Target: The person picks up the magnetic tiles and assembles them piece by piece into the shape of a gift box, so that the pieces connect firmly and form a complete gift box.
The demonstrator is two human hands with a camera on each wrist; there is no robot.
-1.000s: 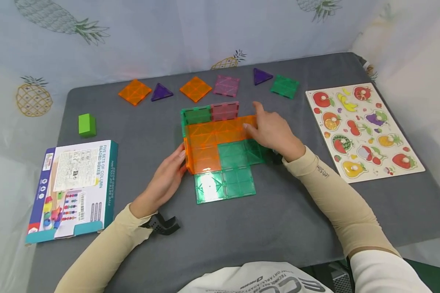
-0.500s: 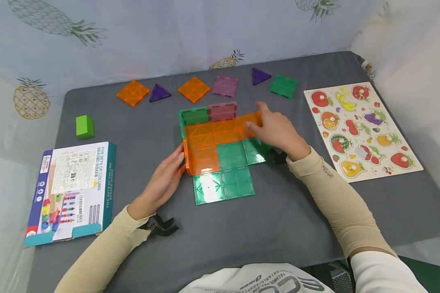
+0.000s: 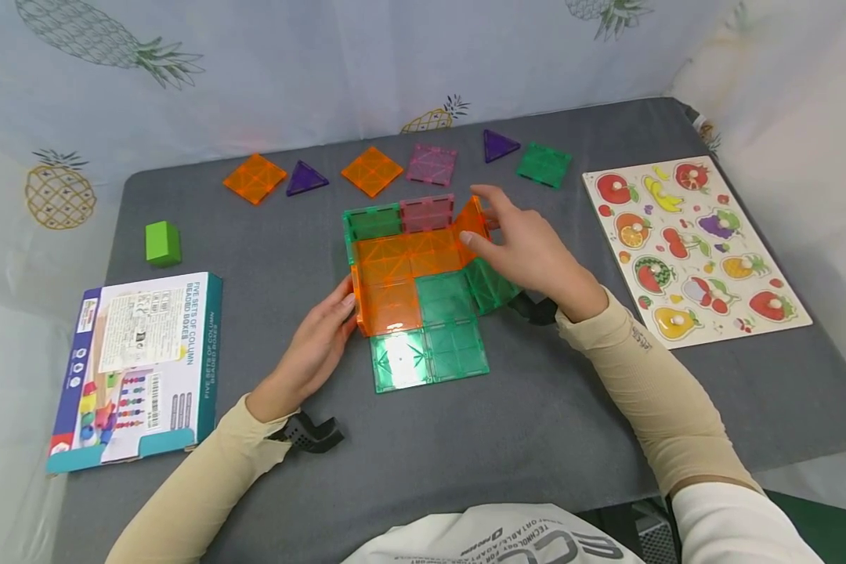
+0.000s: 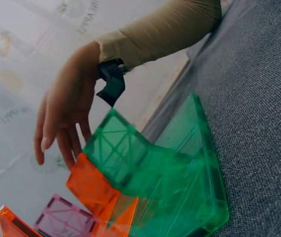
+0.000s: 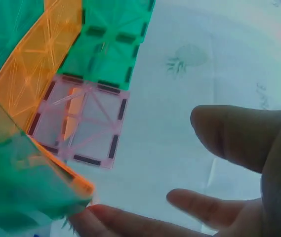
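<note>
Translucent magnetic tiles form a joined layout, with flat orange tiles (image 3: pixel 388 270) and flat green tiles (image 3: pixel 458 348). Along its far edge stand a green tile (image 3: pixel 375 223) and a pink tile (image 3: pixel 426 214). My left hand (image 3: pixel 313 345) rests its fingers against the upright orange tile (image 3: pixel 358 309) on the left side. At the right, my right hand (image 3: pixel 529 251) has its fingers behind a tilted orange tile (image 3: pixel 471 223); the thumb stays apart from that tile in the right wrist view. Beside it a green tile (image 4: pixel 118 148) also tilts up. Only a fingertip of my left hand shows in the left wrist view.
Loose orange, purple, pink and green tiles lie along the table's far side, including a pink tile (image 3: pixel 432 164). A fruit puzzle board (image 3: pixel 733 313) lies right. A green block (image 3: pixel 163 244) and a beaded-boxes carton (image 3: pixel 137 368) are at left.
The orange tile at the far right corner has swung from flat to steeply tilted, and the green one beside it has lifted too. My right fingertips moved slightly left; my left hand stayed put.
</note>
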